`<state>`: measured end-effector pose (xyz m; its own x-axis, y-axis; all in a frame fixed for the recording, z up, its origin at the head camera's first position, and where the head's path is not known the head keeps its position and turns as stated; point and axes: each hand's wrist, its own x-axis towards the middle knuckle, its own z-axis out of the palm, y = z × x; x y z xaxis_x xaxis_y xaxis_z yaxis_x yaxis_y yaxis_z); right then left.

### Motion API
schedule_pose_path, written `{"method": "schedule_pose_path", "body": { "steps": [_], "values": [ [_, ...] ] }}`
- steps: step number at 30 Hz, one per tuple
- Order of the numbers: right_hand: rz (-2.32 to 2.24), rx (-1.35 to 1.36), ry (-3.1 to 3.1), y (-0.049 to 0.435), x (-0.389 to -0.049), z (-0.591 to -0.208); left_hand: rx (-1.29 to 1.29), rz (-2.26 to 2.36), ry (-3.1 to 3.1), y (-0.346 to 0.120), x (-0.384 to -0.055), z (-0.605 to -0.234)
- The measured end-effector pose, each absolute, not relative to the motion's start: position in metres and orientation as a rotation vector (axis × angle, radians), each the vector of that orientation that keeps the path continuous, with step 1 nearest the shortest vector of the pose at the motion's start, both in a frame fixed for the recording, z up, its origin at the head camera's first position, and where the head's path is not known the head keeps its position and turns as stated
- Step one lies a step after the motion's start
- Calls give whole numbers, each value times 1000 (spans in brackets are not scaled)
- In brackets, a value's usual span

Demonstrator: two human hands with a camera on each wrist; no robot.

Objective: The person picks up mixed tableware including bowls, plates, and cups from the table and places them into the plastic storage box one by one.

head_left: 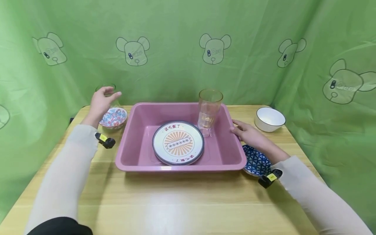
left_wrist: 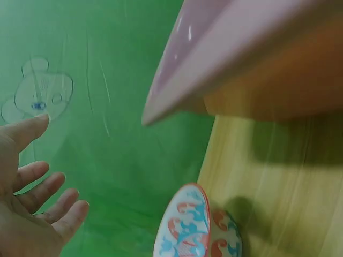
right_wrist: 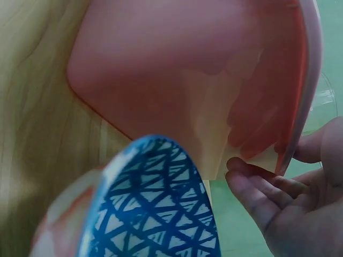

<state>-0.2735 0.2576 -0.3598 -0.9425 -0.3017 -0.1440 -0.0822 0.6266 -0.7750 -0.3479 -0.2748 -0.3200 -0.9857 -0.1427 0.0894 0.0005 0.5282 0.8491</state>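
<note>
A pink plastic tub (head_left: 182, 168) sits on the wooden table. My right hand (head_left: 249, 135) pinches its right rim, thumb on one side and fingers on the other, as the right wrist view shows. Inside the tub lies a white plate (head_left: 178, 143) with a dark rim, and a tall clear glass (head_left: 210, 111) stands in the back right corner. My left hand (head_left: 100, 103) is raised by the back left, holding nothing, its fingers (left_wrist: 45, 193) spread. It partly covers a green-tinted glass (head_left: 115, 102) behind it. Just below is a floral bowl (head_left: 114, 117).
Right of the tub, a blue triangle-patterned bowl (head_left: 255, 160) sits partly under my right forearm. A white bowl with a dark rim (head_left: 270, 119) stands at the back right. A green curtain (head_left: 176, 75) hangs behind the wooden table (head_left: 164, 202).
</note>
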Motion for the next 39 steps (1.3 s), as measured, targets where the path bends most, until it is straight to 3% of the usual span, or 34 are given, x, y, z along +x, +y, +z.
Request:
{"method": "schedule_pose_path", "body": {
  "steps": [25, 39],
  "values": [
    [-1183, -233, 2595, 255, -265, -367, 568, -1668, -2432, -313, -378, -356],
    [-1119, -266, 2637, 254, -264, -364, 605, -1811, -2429, -324, -394, -367]
  ]
}}
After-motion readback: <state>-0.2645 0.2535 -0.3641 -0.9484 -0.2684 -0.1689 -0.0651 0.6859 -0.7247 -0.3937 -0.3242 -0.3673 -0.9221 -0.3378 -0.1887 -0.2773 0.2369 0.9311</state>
